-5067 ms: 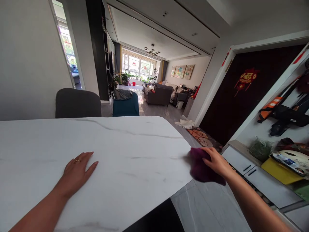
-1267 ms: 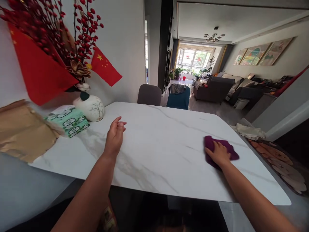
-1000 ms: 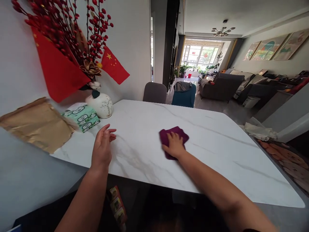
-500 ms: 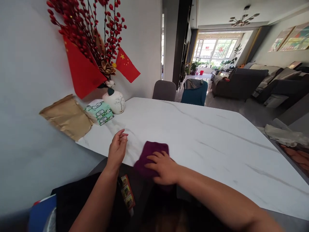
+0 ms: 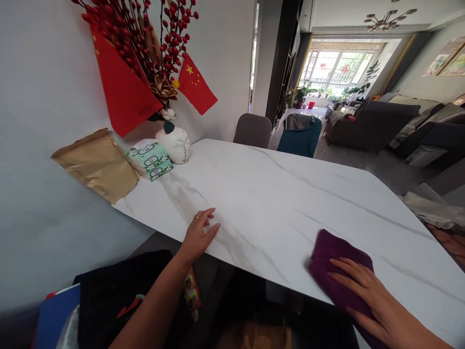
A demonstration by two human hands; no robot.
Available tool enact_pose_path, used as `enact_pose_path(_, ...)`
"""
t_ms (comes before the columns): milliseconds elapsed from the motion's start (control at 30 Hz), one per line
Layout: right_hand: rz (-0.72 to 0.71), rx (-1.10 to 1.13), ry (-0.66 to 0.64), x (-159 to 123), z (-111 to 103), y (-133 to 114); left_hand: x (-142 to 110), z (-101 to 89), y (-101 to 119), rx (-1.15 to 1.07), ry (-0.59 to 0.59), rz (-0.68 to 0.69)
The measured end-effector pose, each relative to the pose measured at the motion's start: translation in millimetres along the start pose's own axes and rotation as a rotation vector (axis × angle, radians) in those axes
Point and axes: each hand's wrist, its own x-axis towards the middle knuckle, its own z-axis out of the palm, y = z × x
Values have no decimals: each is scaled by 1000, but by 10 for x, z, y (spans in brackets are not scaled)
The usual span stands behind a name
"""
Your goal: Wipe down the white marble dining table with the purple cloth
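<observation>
A folded purple cloth (image 5: 337,261) lies on the white marble-patterned table (image 5: 261,203) at its near right edge, its lower part reaching over the edge. My right hand (image 5: 370,295) rests on top of the cloth, palm down with fingers stretched and spread, pressing it rather than wrapping round it. Farther left, my left hand (image 5: 199,232) hovers at the table's near edge, or touches it lightly; I cannot tell which. Its fingers are loosely extended, thumb apart, a ring on one finger, and it holds nothing.
At the left end stand a green tissue box (image 5: 154,160), a brown paper bag (image 5: 101,167) and a white vase (image 5: 176,145) with red berry branches and red flags. A grey chair (image 5: 253,130) and a blue chair (image 5: 300,135) stand along the far side. Dark bags lie below left.
My right hand has slid the purple cloth well to the right along the near edge. My left hand has shifted right and lowered, and the view has turned slightly.
</observation>
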Motion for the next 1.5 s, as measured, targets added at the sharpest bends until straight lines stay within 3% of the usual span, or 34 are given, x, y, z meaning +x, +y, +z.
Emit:
enact_pose_path(133, 6, -3, 46, 96, 100, -37, -64, 154, 109, 83, -254, 14)
enact_pose_path(267, 7, 28, 80, 333, 164, -159, -42, 298, 163, 218, -378, 2)
enact_pose_path(600, 11, 64, 96, 431, 167, -177, 194, 372, 172, 334, -342, -50)
enact_pose_path(700, 9, 63, 88, 418, 177, -155, 118, 422, 213, 347, -333, -39)
enact_pose_path(967, 60, 88, 137, 456, 137, -285, -157, 618, 498, 319, -440, 28)
enact_pose_path(1067, 35, 73, 120, 443, 133, -246, -96, 586, 501, 367, -413, -22)
enact_pose_path(1200, 9, 19, 102, 421, 160, -184, 3, 466, 367, 488, -264, -48)
enact_pose_path(1400, 201, -70, 247, 541, 310, -346, -20, 353, 85, 477, -108, 39)
enact_pose_path(1500, 223, -84, 266, 531, 251, -424, -55, 341, 11, 438, -58, 98)
